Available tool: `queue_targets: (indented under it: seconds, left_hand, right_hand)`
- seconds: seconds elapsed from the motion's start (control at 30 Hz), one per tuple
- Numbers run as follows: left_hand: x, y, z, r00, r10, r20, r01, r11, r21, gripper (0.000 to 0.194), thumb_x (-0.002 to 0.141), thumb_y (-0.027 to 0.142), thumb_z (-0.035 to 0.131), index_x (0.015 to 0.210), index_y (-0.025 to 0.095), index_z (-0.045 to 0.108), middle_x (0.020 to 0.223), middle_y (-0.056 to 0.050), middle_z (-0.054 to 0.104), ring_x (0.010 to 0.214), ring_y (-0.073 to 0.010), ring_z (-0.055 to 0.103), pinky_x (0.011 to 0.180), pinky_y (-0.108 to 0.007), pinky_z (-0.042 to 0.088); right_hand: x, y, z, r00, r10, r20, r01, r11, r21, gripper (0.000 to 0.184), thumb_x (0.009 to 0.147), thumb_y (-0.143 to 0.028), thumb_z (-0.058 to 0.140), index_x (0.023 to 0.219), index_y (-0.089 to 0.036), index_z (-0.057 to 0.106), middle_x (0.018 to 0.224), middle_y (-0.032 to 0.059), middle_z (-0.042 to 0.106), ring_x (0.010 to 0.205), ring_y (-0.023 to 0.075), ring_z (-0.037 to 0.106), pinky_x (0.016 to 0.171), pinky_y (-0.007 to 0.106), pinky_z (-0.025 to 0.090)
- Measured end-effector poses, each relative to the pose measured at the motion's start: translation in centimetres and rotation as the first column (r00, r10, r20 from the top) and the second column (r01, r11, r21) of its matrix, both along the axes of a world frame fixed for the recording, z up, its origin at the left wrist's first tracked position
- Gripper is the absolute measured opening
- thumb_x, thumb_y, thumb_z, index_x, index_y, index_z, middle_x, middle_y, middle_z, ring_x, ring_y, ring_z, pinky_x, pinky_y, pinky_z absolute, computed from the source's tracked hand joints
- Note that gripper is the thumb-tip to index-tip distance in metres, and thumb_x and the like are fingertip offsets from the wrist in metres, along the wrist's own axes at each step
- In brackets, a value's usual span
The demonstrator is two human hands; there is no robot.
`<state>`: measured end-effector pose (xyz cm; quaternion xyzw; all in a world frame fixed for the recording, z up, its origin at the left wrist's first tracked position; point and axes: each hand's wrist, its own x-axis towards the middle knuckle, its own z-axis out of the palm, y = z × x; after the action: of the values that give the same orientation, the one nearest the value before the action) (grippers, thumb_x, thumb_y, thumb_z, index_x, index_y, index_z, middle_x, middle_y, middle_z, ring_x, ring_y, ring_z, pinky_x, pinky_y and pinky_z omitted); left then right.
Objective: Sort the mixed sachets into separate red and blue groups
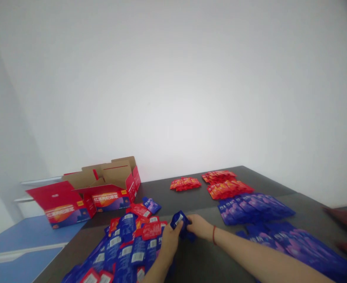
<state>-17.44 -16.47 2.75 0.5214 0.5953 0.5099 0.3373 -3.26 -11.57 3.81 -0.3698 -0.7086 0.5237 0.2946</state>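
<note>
Over the middle of the dark table, my left hand and my right hand meet at a small blue pouch with a pale label on it. The thumb of my left hand presses on the pouch, and the fingers of my right hand pinch its right side. More blue shows under my right fingers; I cannot tell whether it is a second pouch. Just left of my hands spreads a loose heap of blue and red pouches, many with white barcode labels facing up.
Open red cartons stand at the back left. Overlapping rows of red pouches and blue pouches lie on the right, with more blue pouches nearer. A small red pile lies farther back on the dark table.
</note>
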Motion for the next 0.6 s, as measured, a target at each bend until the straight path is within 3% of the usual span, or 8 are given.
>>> queue_targets:
  seconds: [0.03,0.1,0.17,0.23,0.27,0.37,0.47,0.6]
  left_hand:
    - [0.2,-0.5,0.2,0.999,-0.006,-0.048,0.006,1.0,0.017,0.037,0.074,0.049,0.056,0.072,0.014,0.066,0.069,-0.006,0.068,0.076,-0.0264,0.064,0.069,-0.033,0.048]
    - [0.3,-1.2,0.6,0.984,-0.048,-0.171,0.06,0.996,0.066,0.034,0.078,0.043,0.048,0.078,0.014,0.066,0.072,-0.006,0.069,0.075,-0.0246,0.063,0.067,-0.031,0.047]
    - [0.1,-1.6,1.1,0.946,-0.094,-0.311,0.133,0.985,0.108,0.03,0.079,0.034,0.046,0.087,0.015,0.066,0.08,-0.007,0.07,0.077,-0.0232,0.063,0.069,-0.03,0.045]
    - [0.0,-1.8,1.4,0.897,-0.107,-0.43,0.171,0.979,0.112,0.026,0.078,0.029,0.046,0.085,0.015,0.067,0.081,-0.007,0.069,0.077,-0.0228,0.063,0.069,-0.029,0.044]
    - [0.0,-1.9,1.5,0.885,-0.12,-0.451,0.183,0.978,0.099,0.025,0.078,0.029,0.047,0.083,0.015,0.067,0.08,-0.007,0.069,0.077,-0.0228,0.062,0.068,-0.029,0.043]
    - [0.1,-1.9,1.7,0.922,-0.263,-0.285,0.274,0.962,0.001,0.027,0.074,0.037,0.056,0.084,0.014,0.065,0.078,-0.006,0.069,0.073,-0.022,0.062,0.066,-0.029,0.045]
    - [0.1,-2.0,1.6,0.907,-0.42,0.024,0.42,0.902,-0.103,0.038,0.069,0.043,0.063,0.092,0.012,0.064,0.076,-0.006,0.068,0.067,-0.0203,0.062,0.065,-0.03,0.047]
    - [0.0,-2.3,1.3,0.867,-0.467,0.173,0.496,0.844,-0.204,0.037,0.066,0.044,0.067,0.085,0.012,0.066,0.072,-0.005,0.068,0.06,-0.0181,0.061,0.062,-0.03,0.048]
  right_hand:
    - [0.5,-0.4,0.6,0.999,-0.033,0.01,0.033,0.998,0.057,0.023,0.059,-0.013,0.055,0.081,-0.015,0.063,0.082,0.0053,0.065,0.091,0.0245,0.058,0.086,0.037,0.041]
    - [1.3,-1.4,2.1,0.996,-0.076,0.05,0.057,0.952,0.302,0.041,0.059,-0.012,0.06,0.1,-0.015,0.062,0.107,0.0096,0.061,0.109,0.0261,0.049,0.098,0.038,0.032]
    - [1.8,-2.5,3.5,0.987,-0.059,0.147,-0.04,0.805,0.591,0.056,0.065,-0.014,0.062,0.12,-0.017,0.053,0.124,0.0106,0.052,0.118,0.0235,0.042,0.102,0.035,0.029]
    - [1.9,-3.4,4.7,0.949,-0.05,0.311,-0.208,0.642,0.738,0.046,0.073,-0.016,0.059,0.118,-0.018,0.053,0.12,0.0098,0.055,0.113,0.0214,0.046,0.097,0.033,0.034]
    - [1.8,-3.7,5.0,0.928,-0.065,0.367,-0.252,0.616,0.746,0.034,0.077,-0.017,0.056,0.111,-0.019,0.057,0.112,0.0087,0.059,0.107,0.0207,0.05,0.092,0.031,0.037]
    - [1.7,-3.6,5.0,0.925,-0.181,0.334,-0.12,0.695,0.709,0.011,0.084,-0.021,0.051,0.086,-0.018,0.061,0.086,0.0041,0.063,0.083,0.0173,0.056,0.074,0.026,0.04]
    - [2.1,-2.7,4.3,0.949,-0.259,0.177,0.111,0.805,0.582,0.02,0.087,-0.024,0.045,0.074,-0.017,0.058,0.07,0.0005,0.059,0.068,0.0139,0.054,0.06,0.023,0.036]
    - [2.8,-2.3,3.3,0.974,-0.156,0.163,0.063,0.882,0.466,0.019,0.084,-0.027,0.05,0.068,-0.017,0.054,0.064,-0.0017,0.056,0.062,0.0126,0.051,0.055,0.022,0.033]
